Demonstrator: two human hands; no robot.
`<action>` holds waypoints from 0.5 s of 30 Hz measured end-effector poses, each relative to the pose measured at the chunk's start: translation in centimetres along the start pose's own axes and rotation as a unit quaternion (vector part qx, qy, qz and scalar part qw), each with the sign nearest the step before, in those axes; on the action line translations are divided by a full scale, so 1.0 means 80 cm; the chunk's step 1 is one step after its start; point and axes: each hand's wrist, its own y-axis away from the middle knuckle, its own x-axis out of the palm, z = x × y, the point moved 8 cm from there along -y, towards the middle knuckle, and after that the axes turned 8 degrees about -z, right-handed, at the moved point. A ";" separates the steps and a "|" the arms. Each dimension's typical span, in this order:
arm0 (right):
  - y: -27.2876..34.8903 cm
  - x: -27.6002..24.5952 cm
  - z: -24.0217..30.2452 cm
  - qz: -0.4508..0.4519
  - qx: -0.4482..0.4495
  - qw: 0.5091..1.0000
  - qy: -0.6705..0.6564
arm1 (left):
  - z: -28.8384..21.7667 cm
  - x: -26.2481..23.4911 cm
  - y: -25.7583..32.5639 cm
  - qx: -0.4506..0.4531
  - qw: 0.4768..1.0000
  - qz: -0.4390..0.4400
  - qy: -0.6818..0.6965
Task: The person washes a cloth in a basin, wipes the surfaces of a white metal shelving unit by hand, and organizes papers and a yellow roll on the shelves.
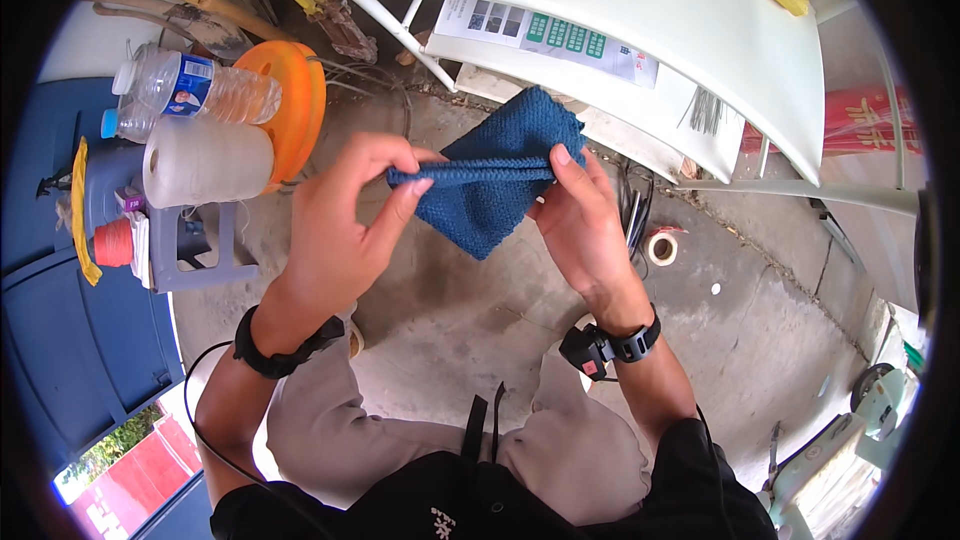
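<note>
A dark blue knitted cloth (516,126) hangs between my two hands, over the floor and in front of my knees. A thick ribbed ridge or folded edge (480,171) runs across it from side to side. At the left end of that ridge, my left hand (345,215) pinches the knit between thumb and fingers. My right hand (585,225) grips the right end, its thumb on top and its other fingers partly hidden behind the fabric. Whether the cloth is one layer or several I cannot tell. Each wrist wears a black strap.
A grey-purple stool (235,275) at the left bears a large white thread spool (208,162), clear plastic bottles (225,90) and a small red spool (113,244). Behind them is an orange round object (305,90). White shelves (600,0) stand ahead. A tape roll (662,248) lies on the floor.
</note>
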 end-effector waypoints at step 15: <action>0.012 0.041 0.032 0.205 -0.160 0.905 0.336 | 0.000 -0.024 -0.001 -0.272 0.893 0.140 0.331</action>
